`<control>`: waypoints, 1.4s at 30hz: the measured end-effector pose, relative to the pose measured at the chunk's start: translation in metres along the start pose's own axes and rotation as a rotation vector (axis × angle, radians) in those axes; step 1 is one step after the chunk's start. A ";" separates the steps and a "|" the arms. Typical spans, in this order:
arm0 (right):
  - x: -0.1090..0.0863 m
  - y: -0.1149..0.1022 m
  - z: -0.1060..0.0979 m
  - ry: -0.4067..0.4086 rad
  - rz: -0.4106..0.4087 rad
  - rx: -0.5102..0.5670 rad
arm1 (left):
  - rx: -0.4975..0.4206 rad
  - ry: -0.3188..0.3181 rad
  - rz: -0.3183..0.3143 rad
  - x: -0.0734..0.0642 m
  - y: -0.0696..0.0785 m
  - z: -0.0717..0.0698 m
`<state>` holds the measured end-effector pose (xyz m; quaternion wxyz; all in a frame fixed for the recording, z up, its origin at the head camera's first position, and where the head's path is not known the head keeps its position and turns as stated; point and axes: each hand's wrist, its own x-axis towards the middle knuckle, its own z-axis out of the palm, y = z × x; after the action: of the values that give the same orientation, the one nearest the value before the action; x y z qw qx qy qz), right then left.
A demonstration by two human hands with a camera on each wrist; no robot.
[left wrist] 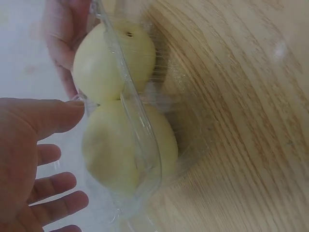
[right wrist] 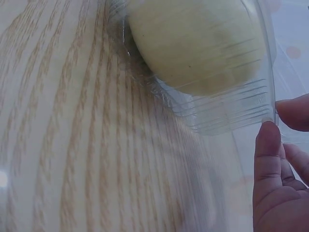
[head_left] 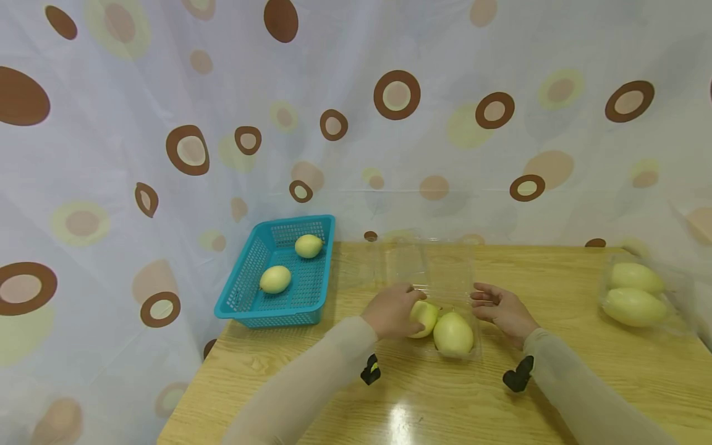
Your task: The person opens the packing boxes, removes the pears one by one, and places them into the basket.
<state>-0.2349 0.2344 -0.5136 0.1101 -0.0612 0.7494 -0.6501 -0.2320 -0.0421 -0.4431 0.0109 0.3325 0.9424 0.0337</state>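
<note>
A clear plastic clamshell box (right wrist: 231,113) lies on the table in front of me, its lid (head_left: 447,266) folded back toward the curtain. Inside sit two pale yellow, pear-like fruits, one on the left (head_left: 425,319) and one on the right (head_left: 453,334). My left hand (head_left: 392,311) is at the box's left side, over the left fruit's edge; in the left wrist view its thumb is straight and its fingers are spread apart. At the right side, my right hand (head_left: 505,312) pinches the box's rim between thumb and fingertip, as the right wrist view shows.
A blue plastic basket (head_left: 325,272) with two more pale yellow fruits stands at the table's back left. On the right is another clear box (head_left: 675,278) holding two such fruits. A patterned curtain (head_left: 356,93) hangs behind the wooden table (head_left: 534,278).
</note>
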 end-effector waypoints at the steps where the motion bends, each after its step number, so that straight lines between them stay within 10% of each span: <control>1: 0.000 0.000 0.000 0.001 -0.001 0.002 | 0.017 -0.008 0.008 0.002 0.001 0.001; 17: -0.002 0.003 0.000 0.011 -0.002 0.004 | 0.148 -0.030 0.025 0.017 0.007 0.023; 42: -0.001 0.004 -0.002 0.006 -0.020 0.028 | 0.077 0.008 0.026 0.024 0.001 0.030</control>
<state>-0.2346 0.2366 -0.5178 0.1021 -0.0652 0.7398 -0.6618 -0.2486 -0.0241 -0.4730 -0.0064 0.3450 0.9386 -0.0013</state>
